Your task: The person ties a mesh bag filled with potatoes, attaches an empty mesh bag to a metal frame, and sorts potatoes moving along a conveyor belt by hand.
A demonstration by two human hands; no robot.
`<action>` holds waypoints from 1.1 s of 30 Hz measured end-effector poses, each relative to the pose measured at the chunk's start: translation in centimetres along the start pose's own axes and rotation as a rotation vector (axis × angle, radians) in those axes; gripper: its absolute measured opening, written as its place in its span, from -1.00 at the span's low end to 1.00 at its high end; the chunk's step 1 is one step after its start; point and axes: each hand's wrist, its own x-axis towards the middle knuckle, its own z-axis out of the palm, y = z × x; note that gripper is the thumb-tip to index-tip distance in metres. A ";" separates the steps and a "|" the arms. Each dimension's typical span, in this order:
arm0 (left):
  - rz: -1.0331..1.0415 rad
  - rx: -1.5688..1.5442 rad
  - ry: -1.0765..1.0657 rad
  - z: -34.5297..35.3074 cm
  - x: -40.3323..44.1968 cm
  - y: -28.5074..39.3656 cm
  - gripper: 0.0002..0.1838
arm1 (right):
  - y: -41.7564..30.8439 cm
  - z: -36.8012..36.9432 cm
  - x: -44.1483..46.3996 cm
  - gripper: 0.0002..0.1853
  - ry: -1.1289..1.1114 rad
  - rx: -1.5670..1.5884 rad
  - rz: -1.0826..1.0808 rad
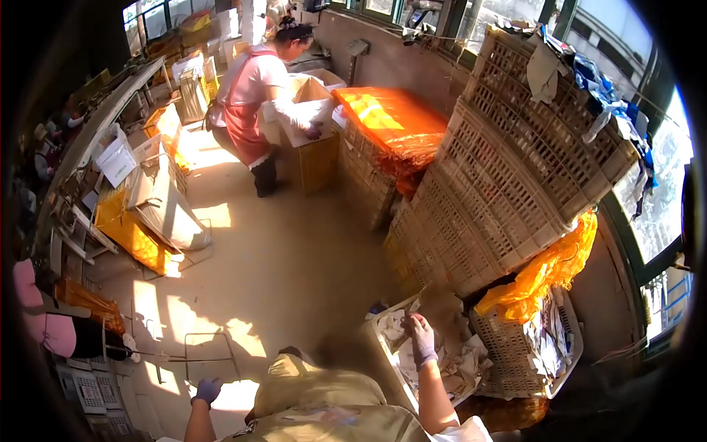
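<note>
My right hand (422, 340), in a pale purple glove with bare fingertips, is over a white crate (384, 346) of crumpled paper scraps (460, 365). Its fingers are bent together, and whatever they may hold is too small to make out. A brownish blurred patch lies just beyond the fingertips. My left hand (207, 391), gloved the same way, hangs low at the left of my body, away from the crate. Its fingers are too small and shadowed to read clearly. A thin metal frame (210, 335) stands on the floor beyond it.
Stacked plastic crates (479, 191) lean at the right, near orange sacks (394, 121) and a yellow net bag (552, 265). A person in a red apron (247, 110) bends over a box (313, 99). Another person's pink sleeve (59, 333) shows at left.
</note>
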 end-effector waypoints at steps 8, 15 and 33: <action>-0.304 -0.058 -0.494 3.4 10.1 0.2 -0.71 | -24.3 14.5 24.1 -0.75 0.007 -0.272 -0.520; 0.155 0.114 -0.236 -6.8 33.4 4.9 -0.70 | -27.2 18.0 44.5 -0.77 0.051 -0.356 -0.423; 0.671 -0.337 -0.031 -24.0 50.6 69.6 -0.42 | -33.3 20.1 57.0 -0.88 0.150 -0.655 -0.570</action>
